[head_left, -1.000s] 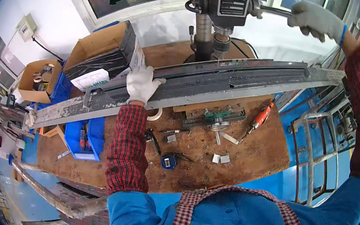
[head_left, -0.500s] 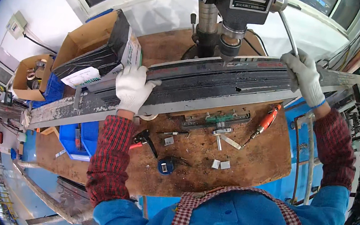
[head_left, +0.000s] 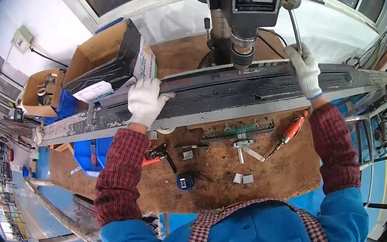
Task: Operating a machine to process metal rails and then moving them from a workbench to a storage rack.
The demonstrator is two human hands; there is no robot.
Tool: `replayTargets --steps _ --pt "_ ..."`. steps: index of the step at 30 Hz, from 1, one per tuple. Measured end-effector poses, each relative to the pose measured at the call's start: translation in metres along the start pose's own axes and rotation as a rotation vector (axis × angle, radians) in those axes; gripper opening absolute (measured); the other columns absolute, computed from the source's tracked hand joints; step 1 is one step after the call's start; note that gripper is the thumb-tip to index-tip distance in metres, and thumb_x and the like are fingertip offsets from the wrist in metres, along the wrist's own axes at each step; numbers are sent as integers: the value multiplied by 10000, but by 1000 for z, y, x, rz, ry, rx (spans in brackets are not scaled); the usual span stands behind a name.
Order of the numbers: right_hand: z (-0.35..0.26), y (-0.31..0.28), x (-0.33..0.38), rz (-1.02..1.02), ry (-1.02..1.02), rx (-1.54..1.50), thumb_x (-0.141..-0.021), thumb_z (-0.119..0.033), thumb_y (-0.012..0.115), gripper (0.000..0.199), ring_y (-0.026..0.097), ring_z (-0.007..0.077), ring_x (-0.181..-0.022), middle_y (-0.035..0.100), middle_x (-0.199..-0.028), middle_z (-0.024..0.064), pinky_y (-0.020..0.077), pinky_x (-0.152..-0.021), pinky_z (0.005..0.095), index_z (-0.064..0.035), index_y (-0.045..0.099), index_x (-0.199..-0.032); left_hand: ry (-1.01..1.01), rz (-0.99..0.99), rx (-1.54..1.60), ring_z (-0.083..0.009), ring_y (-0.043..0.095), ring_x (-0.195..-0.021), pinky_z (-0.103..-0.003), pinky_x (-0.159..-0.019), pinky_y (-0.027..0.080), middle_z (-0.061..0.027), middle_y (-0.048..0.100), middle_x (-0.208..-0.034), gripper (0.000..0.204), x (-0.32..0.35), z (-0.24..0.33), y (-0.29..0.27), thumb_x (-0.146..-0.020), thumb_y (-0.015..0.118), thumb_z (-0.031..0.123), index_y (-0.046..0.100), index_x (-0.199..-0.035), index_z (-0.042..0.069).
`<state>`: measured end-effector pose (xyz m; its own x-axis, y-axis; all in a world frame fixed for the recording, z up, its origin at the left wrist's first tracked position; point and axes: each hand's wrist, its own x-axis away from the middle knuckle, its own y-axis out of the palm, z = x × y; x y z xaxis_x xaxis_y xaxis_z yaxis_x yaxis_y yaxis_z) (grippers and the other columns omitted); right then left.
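Left hand rests on bar, thumb spread wide. Right hand is clamped round lever. Chuck hangs near bar's far edge.

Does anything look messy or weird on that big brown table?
Yes, a little messy: tiny pale bits are scattered across the brown tabletop, which looks dirty and unswept. The long grey bar looks worn too, with pale, blotchy marks near its left end. Nothing looks tipped over.
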<state>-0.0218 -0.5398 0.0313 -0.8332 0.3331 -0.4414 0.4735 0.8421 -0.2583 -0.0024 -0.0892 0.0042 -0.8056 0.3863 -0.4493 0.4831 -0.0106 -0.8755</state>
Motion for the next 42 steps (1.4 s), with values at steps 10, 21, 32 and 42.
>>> replayTargets --steps 10,21,32,42 --pt "-199 -85 19 -289 -1 737 -985 -365 635 334 521 100 -549 587 -686 3 423 -498 253 -48 713 -1055 27 15 1 -337 628 -867 -432 -802 492 -117 665 -872 418 7 -7 0 -800 773 456 675 -888 59" --pt "-253 -98 -197 -201 -421 454 -961 -332 633 307 606 182 -656 658 -797 89 529 -591 319 -32 684 -1006 -14 -45 18 -348 638 -865 -440 -799 506 -141 673 -904 444 3 0 -7 -797 789 438 677 -941 32" --pt "-138 -73 81 -156 -261 36 -1082 -415 499 473 582 98 -652 709 -845 50 446 -575 258 3 703 -1165 138 -50 129 -364 616 -892 -460 -780 498 -174 638 -998 501 83 -84 -25 -775 777 420 615 -1052 35" --pt "-61 41 314 -682 871 -1049 -1002 -330 673 380 582 100 -608 694 -950 52 481 -523 247 -41 633 -1247 -248 -883 247 -365 664 -837 -454 -756 534 -171 661 -949 552 198 73 -186 -747 846 367 639 -1115 11"
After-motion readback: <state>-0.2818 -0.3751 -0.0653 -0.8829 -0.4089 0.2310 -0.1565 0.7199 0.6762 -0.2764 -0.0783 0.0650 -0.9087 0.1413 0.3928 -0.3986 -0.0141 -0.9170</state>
